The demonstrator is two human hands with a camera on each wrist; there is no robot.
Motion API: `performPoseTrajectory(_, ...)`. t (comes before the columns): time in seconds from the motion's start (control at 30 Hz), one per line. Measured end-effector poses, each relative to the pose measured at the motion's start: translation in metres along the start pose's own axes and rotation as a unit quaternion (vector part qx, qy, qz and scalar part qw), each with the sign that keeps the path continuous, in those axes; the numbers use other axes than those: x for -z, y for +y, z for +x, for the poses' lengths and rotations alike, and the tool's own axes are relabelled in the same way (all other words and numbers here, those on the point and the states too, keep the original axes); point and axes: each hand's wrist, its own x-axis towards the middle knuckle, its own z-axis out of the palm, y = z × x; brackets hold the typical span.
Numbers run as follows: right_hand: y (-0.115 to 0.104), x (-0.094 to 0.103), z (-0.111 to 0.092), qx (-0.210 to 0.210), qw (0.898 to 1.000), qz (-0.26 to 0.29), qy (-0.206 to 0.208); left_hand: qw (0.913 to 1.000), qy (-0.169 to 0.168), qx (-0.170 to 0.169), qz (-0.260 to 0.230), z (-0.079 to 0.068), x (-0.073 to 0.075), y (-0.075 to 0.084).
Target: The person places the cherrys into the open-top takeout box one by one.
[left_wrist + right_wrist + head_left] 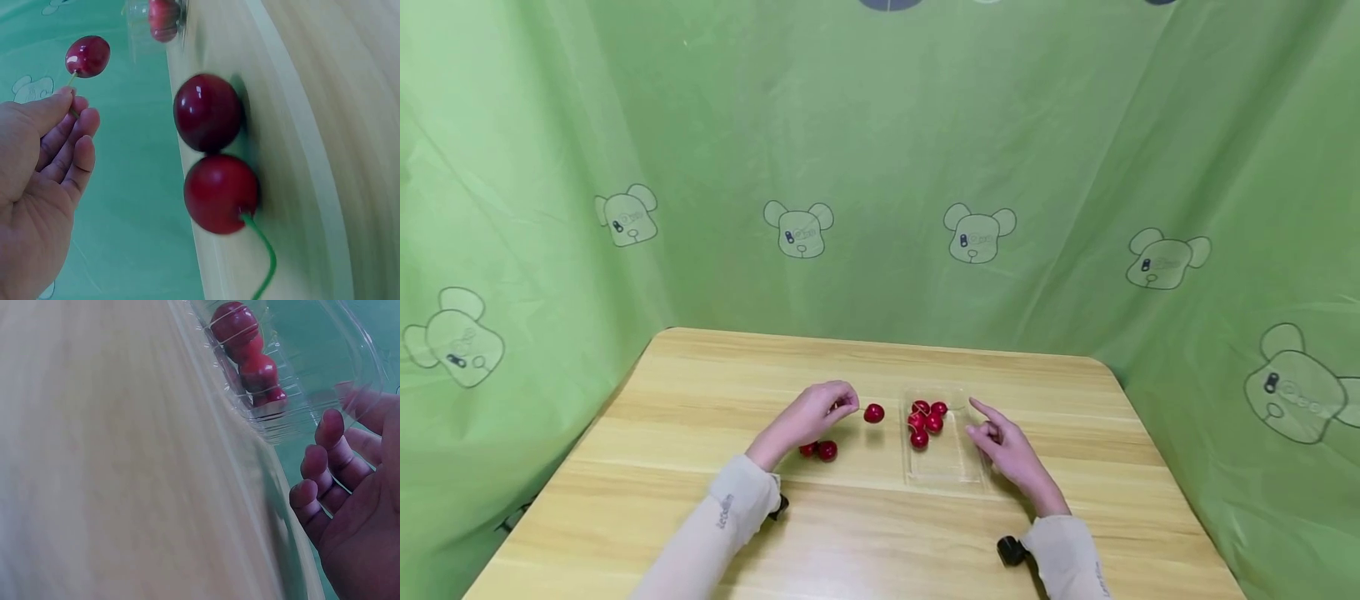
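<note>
My left hand (811,417) pinches a dark red cherry (874,413) by its thin stem, between thumb and fingertips. The cherry hangs above the table, left of a clear plastic container (951,465). Below that hand, two cherries (827,451) lie together on the wood; in the left wrist view, the nearer cherry (220,194) has a green stem. Several red cherries (934,423) sit in the container's left and far part. Beside its right edge is my right hand (1013,454), index finger extended and the others loosely bent. Whether a fingertip touches the container wall is hard to tell.
The light wooden table (842,533) has rounded far corners. A green curtain (887,283) printed with bear heads surrounds it on the far side and both flanks. A black wrist device (1012,551) sits at the right cuff.
</note>
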Motion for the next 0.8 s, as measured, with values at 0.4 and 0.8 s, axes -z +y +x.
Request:
performPoseTrajectory(0.4,-0.022,0.001,-0.006,0.007,1.0,0.005,-0.013,0.9999,-0.005,-0.01,-0.008,0.014,-0.013,0.016)
performPoseTrajectory(0.8,-0.003,0.0,0.001,-0.006,1.0,0.0,-0.009,0.9997,-0.017,-0.016,-0.003,0.026,-0.024,0.03)
